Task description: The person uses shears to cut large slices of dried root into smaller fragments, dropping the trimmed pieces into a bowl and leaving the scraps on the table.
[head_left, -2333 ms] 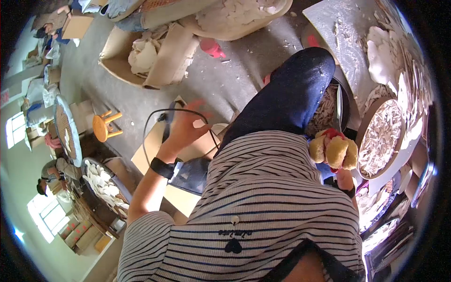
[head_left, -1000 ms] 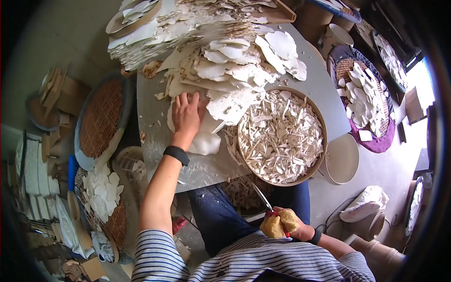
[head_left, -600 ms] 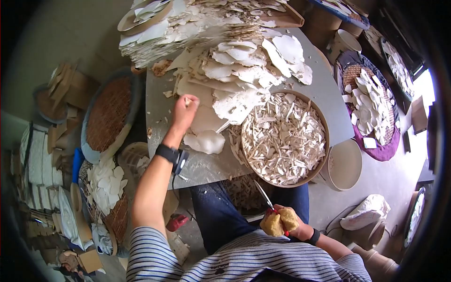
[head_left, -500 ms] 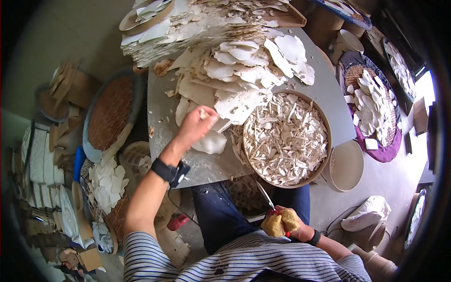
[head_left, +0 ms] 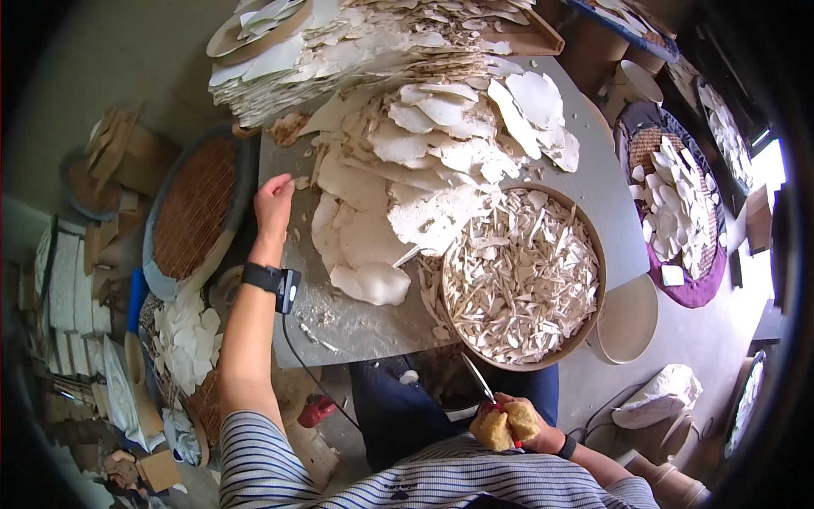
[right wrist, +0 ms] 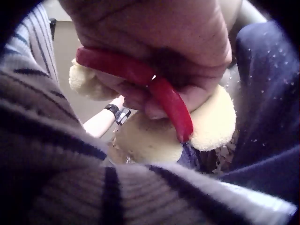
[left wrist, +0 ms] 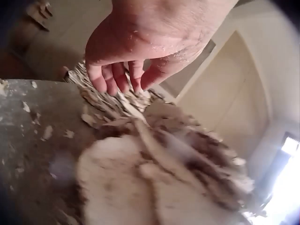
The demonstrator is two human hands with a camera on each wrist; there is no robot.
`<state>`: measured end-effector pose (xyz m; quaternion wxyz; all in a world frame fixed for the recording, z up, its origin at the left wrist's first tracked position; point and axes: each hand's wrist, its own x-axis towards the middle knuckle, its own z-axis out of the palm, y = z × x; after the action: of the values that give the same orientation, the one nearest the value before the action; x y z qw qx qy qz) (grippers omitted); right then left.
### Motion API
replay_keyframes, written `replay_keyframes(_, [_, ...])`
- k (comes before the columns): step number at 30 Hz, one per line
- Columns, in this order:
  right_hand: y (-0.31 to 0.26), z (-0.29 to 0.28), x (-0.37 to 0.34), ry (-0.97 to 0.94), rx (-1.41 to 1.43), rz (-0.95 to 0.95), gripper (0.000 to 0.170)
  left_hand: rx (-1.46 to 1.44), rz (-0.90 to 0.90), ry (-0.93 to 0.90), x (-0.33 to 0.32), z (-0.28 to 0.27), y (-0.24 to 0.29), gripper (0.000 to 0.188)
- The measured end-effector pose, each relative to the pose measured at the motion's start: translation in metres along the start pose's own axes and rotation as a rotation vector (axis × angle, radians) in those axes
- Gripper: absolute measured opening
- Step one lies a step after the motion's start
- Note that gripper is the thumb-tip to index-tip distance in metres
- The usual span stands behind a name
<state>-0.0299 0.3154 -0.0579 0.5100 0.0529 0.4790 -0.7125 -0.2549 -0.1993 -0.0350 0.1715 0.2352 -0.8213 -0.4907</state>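
My left hand [head_left: 273,205] is over the table's left side in the head view, fingertips beside a small pale chip [head_left: 301,182]. The left wrist view shows the fingers [left wrist: 111,84] loosely bent above the blurred heap; whether they touch a piece is unclear. Flat, whitish, irregular slices [head_left: 360,225] lie piled right of this hand. Near my lap, my right hand [head_left: 526,416] grips scissors [head_left: 479,380], blades pointing towards the table. Their red handles [right wrist: 171,105] carry yellow spongy padding [right wrist: 215,119]. A round tray [head_left: 600,293] full of pale strips stands at the table's near right.
A tall stack of slices [head_left: 280,76] rises at the back of the grey table [head_left: 365,335]. Below the front edge is a dark basin [head_left: 454,386], with a small white piece [head_left: 409,377] near its left side. An empty-looking bucket [head_left: 627,318] stands at the right.
My left hand has moved left and back from in front of the slices; the whitish bit in its fingers no longer shows there. A white piece now shows near the basin. My right hand keeps its hold.
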Motion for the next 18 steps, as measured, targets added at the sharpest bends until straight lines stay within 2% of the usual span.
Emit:
replay_keyframes(1, [-0.004, 0.001, 0.001, 0.011, 0.015, 0.017, 0.024, 0.038, -0.011, 0.034, 0.009, 0.005, -0.004, 0.039])
replay_keyframes(4, [-0.003, 0.001, 0.006, 0.037, 0.083, 0.038, 0.023, 0.052, -0.051, -0.013, 0.024, 0.024, -0.013, 0.044])
replay_keyframes(5, [-0.001, 0.000, 0.007, 0.038, 0.108, 0.037, 0.022, -0.091, -0.092, -0.174, 0.026, 0.024, -0.011, 0.045])
replay_keyframes(8, [-0.004, 0.003, 0.008, 0.030, 0.135, 0.024, 0.023, -0.076, -0.153, -0.345, 0.034, 0.017, -0.012, 0.045])
replay_keyframes(10, [-0.002, 0.006, 0.009, 0.034, 0.241, 0.026, 0.026, -0.144, -0.162, -0.331, 0.030, 0.015, -0.012, 0.039])
replay_keyframes(11, [-0.001, 0.006, 0.010, 0.022, 0.225, 0.031, 0.027, -0.179, -0.162, -0.324, 0.028, 0.015, -0.010, 0.036])
replay_keyframes(14, [0.001, 0.007, 0.010, -0.010, 0.152, 0.027, 0.029, -0.554, -0.305, -0.370, 0.004, 0.018, 0.004, 0.029])
replay_keyframes(18, [0.001, 0.010, 0.010, -0.018, 0.030, 0.005, 0.031, -0.672, -0.360, -0.339, 0.003, 0.020, 0.005, 0.028])
